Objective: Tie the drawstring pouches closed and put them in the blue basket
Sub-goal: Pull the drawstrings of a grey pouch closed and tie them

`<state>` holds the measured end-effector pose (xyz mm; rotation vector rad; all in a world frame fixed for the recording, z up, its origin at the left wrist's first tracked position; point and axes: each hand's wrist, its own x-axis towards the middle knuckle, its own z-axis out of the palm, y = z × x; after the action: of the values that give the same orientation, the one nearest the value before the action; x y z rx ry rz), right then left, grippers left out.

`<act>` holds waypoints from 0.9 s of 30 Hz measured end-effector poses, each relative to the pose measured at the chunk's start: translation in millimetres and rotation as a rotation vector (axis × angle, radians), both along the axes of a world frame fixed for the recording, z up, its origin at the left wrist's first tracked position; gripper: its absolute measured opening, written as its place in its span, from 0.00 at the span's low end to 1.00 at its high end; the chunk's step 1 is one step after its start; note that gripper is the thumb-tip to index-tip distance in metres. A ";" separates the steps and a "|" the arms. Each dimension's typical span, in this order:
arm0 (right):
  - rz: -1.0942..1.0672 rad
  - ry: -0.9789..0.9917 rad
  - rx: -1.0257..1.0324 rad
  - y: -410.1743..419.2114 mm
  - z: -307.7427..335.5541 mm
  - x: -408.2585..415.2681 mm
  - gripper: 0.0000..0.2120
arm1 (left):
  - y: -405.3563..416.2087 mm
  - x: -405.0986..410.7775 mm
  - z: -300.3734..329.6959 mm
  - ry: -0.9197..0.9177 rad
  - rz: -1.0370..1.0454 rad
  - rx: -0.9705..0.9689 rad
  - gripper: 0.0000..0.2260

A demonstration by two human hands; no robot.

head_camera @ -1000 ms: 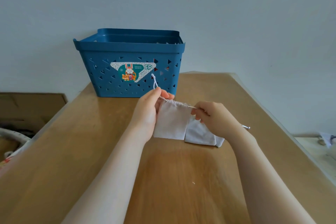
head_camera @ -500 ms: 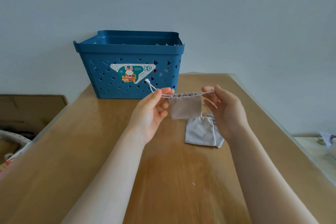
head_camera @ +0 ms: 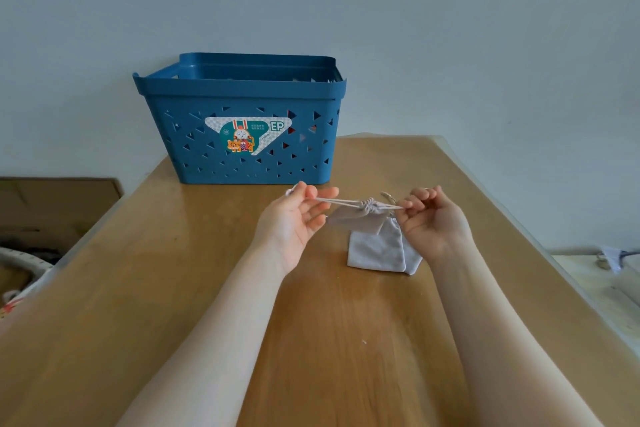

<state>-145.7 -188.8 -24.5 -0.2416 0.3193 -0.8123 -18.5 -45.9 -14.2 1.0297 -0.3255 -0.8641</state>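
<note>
I see both forearms reaching up from the bottom edge over the table (head_camera: 173, 288). At frame centre the left hand (head_camera: 294, 218) pinches the cord (head_camera: 332, 201) between thumb and fingers, its other fingers loosely spread, and the right hand (head_camera: 429, 218) pinches the cord's other end with fingers curled. The cord runs taut between them, and the pouch (head_camera: 356, 220) hangs from it in the air, its neck bunched tight nearer the right hand. Just below and right of it, more pouches (head_camera: 377, 250) lie flat on the table, stacked; I think there are two, but the right hand covers their upper corner. Beyond, in the upper left of centre, the basket (head_camera: 242, 156) stands on the table's far end against the wall. Its label (head_camera: 247, 135) shows cartoon animals and the letters "EP"; the small print is too fine to read. The basket's inside is hidden from me.
</note>
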 end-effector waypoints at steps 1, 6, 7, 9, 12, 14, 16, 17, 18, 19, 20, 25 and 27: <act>-0.012 0.016 0.002 -0.1 0.2 2.3 0.20 | -1.1 -0.3 -0.9 0.016 0.008 0.007 0.13; -0.002 0.182 -0.161 3.0 -2.2 10.9 0.19 | -1.9 0.6 1.1 0.088 0.080 -0.082 0.15; 0.009 0.209 -0.194 4.3 -2.8 11.7 0.18 | -1.7 0.4 2.5 0.085 0.079 -0.102 0.16; 0.032 0.261 -0.235 6.9 -2.2 12.6 0.18 | -3.5 0.2 4.7 0.081 0.072 -0.146 0.18; 0.116 0.308 -0.267 10.2 -0.6 12.0 0.17 | -5.4 -1.9 6.4 0.047 0.092 -0.142 0.19; 0.218 0.337 -0.317 12.8 1.3 10.8 0.17 | -4.0 -2.8 6.3 -0.111 0.102 -0.031 0.19; 0.315 0.392 -0.414 17.1 6.6 9.5 0.17 | -3.7 -2.0 6.0 -0.328 0.074 0.118 0.19; 0.351 0.422 -0.472 20.1 10.2 9.5 0.17 | -4.8 -1.3 5.5 -0.418 0.044 0.194 0.18; 0.379 0.450 -0.535 23.3 14.2 9.9 0.17 | -6.3 -1.0 5.6 -0.479 0.003 0.270 0.18; 0.394 0.474 -0.604 25.8 17.7 10.7 0.18 | -7.3 -1.1 6.2 -0.548 -0.037 0.344 0.17; 0.398 0.489 -0.686 29.4 22.0 10.8 0.18 | -7.7 -1.7 5.4 -0.630 -0.068 0.394 0.16; 0.301 0.564 -1.184 47.6 39.4 7.5 0.19 | 0.9 -16.5 3.3 -0.986 -0.150 0.433 0.16; 0.260 0.597 -1.260 49.2 41.8 6.4 0.19 | 2.7 -19.1 4.5 -1.007 -0.231 0.437 0.18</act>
<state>-139.2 -139.7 17.3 -1.6904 0.2820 -0.5699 -37.6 -43.3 -9.7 1.8278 -1.1539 -0.5628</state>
